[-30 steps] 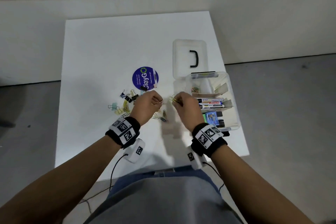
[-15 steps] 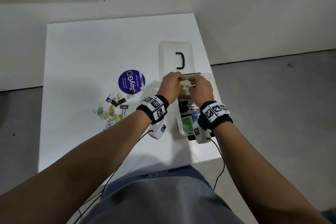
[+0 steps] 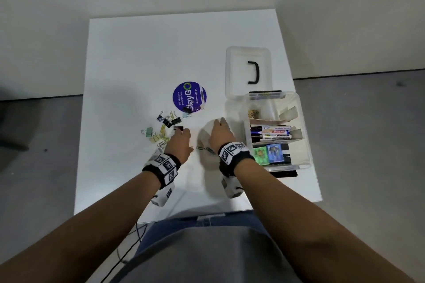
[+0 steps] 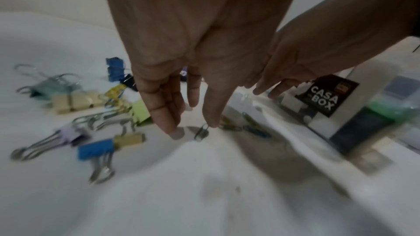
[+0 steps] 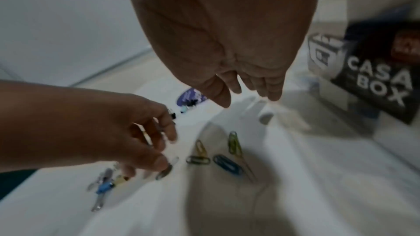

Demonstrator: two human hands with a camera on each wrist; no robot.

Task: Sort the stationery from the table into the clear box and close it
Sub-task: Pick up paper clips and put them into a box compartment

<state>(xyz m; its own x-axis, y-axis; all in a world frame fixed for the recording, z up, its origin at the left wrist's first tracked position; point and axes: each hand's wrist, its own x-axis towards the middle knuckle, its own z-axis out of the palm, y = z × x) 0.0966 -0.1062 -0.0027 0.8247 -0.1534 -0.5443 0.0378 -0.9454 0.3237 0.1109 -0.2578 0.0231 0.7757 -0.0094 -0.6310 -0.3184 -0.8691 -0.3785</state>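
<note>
My left hand [image 3: 180, 143] reaches down to the white table, its straight index finger and thumb [image 4: 193, 128] on either side of a grey paper clip [image 4: 201, 134], which lies flat. The thumb tip touches the clip's end. Several coloured paper clips [image 5: 227, 165] lie just right of it, under my right hand [image 3: 219, 131], which hangs open and empty [image 5: 250, 92] beside the clear box [image 3: 304, 145]. The box stands open at the right; it holds paper clips [image 3: 253, 113] at the back, markers [image 3: 271, 132] in the middle, and green and blue items [image 3: 268, 153] at the front.
A heap of coloured binder clips [image 3: 164, 127] lies left of my left hand. A round purple sticker [image 3: 189, 96] lies behind them. The box's lid [image 3: 239, 71], with its black handle, lies flat behind the box. The table's front edge is close to my body.
Both hands carried paper clips from the table to the box's back compartment, then came back to the table empty. The left hand now reaches for another clip.
</note>
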